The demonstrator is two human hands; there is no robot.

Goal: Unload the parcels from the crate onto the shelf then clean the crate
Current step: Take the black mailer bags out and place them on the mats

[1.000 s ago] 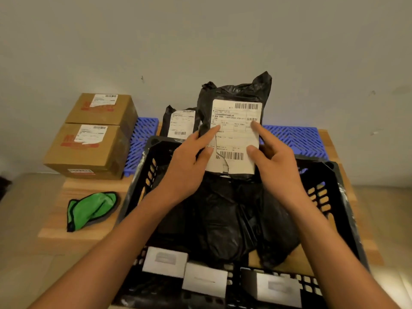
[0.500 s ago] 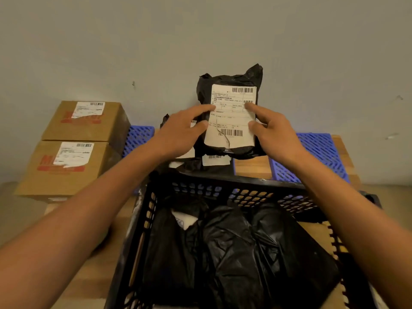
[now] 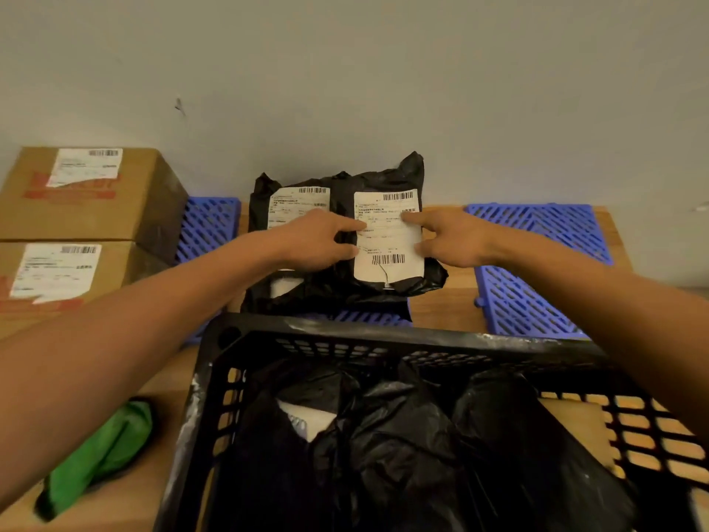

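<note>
Both hands are pinching one black poly-bag parcel [image 3: 387,240] by its side edges, left hand [image 3: 318,240] and right hand [image 3: 452,240] equally near, its long axis running away toward the wall. It is leaning beside another labelled parcel [image 3: 295,209] beyond the black crate [image 3: 383,339], where more bags are waiting.

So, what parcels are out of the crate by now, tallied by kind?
Cardboard boxes: 2, an upper box stacked on a lower box.
Black bag parcels: 2, the rear bag and the front bag that both hands hold.
Total: 4.
</note>
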